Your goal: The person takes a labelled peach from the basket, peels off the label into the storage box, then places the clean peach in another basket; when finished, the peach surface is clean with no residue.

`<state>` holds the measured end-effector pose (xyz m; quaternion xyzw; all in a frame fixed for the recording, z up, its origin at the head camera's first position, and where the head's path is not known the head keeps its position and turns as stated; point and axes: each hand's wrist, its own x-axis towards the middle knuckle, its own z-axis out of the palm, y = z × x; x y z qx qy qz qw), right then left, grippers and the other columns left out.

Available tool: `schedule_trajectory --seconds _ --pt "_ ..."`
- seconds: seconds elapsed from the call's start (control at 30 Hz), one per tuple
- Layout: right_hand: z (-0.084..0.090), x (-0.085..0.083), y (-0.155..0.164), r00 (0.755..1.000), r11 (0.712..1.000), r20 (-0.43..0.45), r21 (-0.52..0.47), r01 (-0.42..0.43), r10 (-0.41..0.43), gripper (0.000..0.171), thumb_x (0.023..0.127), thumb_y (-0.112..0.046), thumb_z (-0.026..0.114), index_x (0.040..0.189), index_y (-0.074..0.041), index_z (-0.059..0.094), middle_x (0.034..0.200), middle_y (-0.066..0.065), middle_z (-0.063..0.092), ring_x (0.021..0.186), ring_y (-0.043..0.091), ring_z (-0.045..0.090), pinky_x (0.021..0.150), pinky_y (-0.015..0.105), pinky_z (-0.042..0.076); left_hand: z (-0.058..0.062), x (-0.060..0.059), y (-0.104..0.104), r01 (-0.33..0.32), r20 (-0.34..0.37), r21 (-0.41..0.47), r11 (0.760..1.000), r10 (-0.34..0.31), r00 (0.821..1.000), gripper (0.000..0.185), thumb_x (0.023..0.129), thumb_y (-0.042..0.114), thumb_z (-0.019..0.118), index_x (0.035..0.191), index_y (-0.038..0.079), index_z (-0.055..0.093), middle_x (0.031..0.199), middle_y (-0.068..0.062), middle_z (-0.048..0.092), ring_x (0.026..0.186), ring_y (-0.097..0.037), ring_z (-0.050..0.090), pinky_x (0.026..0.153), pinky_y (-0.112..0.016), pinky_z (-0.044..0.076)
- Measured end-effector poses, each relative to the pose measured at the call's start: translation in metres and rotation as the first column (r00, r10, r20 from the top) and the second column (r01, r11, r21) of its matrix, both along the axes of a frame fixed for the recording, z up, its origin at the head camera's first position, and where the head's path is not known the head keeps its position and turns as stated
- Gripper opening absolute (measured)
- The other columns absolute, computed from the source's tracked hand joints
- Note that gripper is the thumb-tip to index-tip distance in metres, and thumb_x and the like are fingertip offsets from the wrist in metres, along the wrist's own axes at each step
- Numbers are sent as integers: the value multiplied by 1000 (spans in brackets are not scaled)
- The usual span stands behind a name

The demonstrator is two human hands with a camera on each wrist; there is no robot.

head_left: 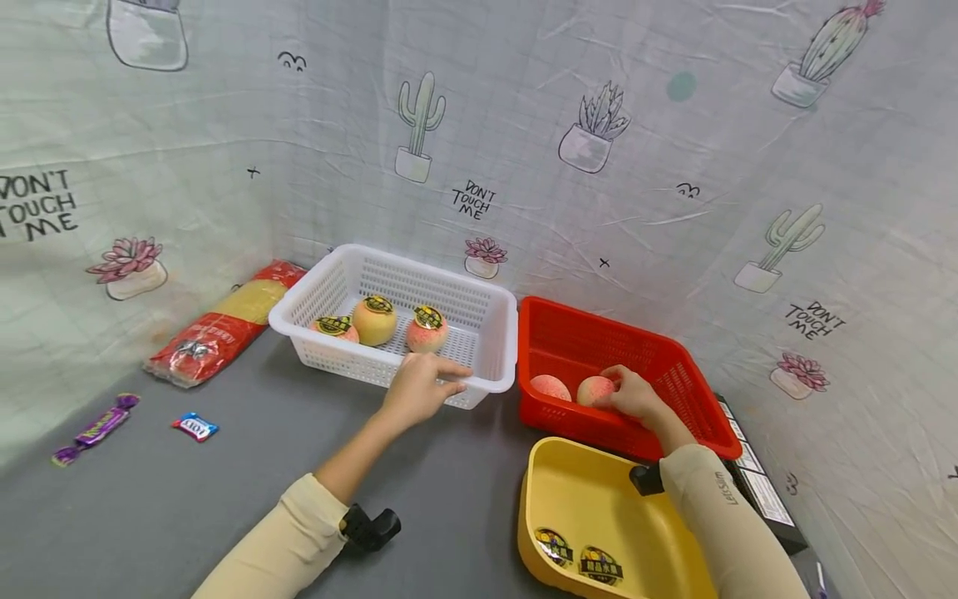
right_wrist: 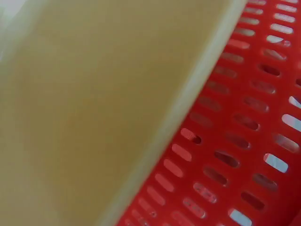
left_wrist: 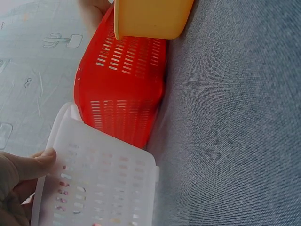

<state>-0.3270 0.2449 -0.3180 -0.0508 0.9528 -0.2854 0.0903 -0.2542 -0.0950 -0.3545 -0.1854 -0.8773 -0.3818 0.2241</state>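
My right hand (head_left: 636, 393) reaches into the red basket (head_left: 703, 408) and grips a pink-and-cream peach (head_left: 596, 390). Another peach (head_left: 550, 387) lies beside it, to the left. My left hand (head_left: 422, 387) is at the front rim of the white basket (head_left: 352, 358), fingers loosely extended and holding no fruit; whether it touches the rim is unclear. Inside the white basket are a yellow fruit (head_left: 374, 323), a pink peach (head_left: 427, 331) and another pink fruit (head_left: 346, 333), all bearing black-and-gold stickers. The right wrist view shows neither hand, only the yellow bin (right_wrist: 103, 113) and red perforated plastic.
In front of the red basket stands the yellow bin, two black-and-gold stickers (head_left: 601, 566) on its near side. At left lie a red-and-yellow packet (head_left: 217, 329), a purple-wrapped candy (head_left: 101, 426) and a small blue-and-white candy (head_left: 196, 427). A dark box (head_left: 763, 491) sits behind the right arm.
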Motion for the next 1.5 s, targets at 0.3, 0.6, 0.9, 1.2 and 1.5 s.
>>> schedule_trajectory --seconds 0.3,0.6,0.9,1.2,1.5 --pt "1 -1 -7 990 993 103 44 -105 100 53 81 -9 71 124 5 45 108 20 54 93 32 48 81 42 45 0 2 1 -6 -2 3 1000 6 1000 26 73 11 80 99 11 76 95 0 72 99 -22 63 92 -46 37" --pt "7 -5 -16 979 991 179 77 -110 95 64 81 -7 71 134 6 37 120 26 49 99 35 46 86 45 45 2 2 -1 -1 17 -3 1000 1 1000 25 76 10 79 101 12 76 97 -1 71 102 -22 62 95 -46 35" --pt "42 -15 -72 993 992 -109 123 -38 52 68 84 -22 73 135 7 38 133 29 41 117 43 41 97 53 39 12 1 -26 155 89 119 981 -166 982 30 84 11 72 113 4 69 107 -11 68 102 -28 62 88 -43 47" --pt "56 -12 -167 940 998 -339 -24 -56 44 56 85 -22 70 130 1 46 125 24 44 107 35 45 88 44 47 31 2 -124 -147 -47 423 894 184 982 17 85 -3 66 101 -5 69 111 -18 63 101 -33 58 86 -45 46" --pt "39 -7 -244 935 971 -320 -130 -200 149 68 83 -19 73 140 -9 39 134 23 41 119 33 44 95 47 41 5 1 -183 -365 206 564 740 302 931 31 90 -2 60 120 -7 60 138 -17 45 123 -29 44 97 -36 41"
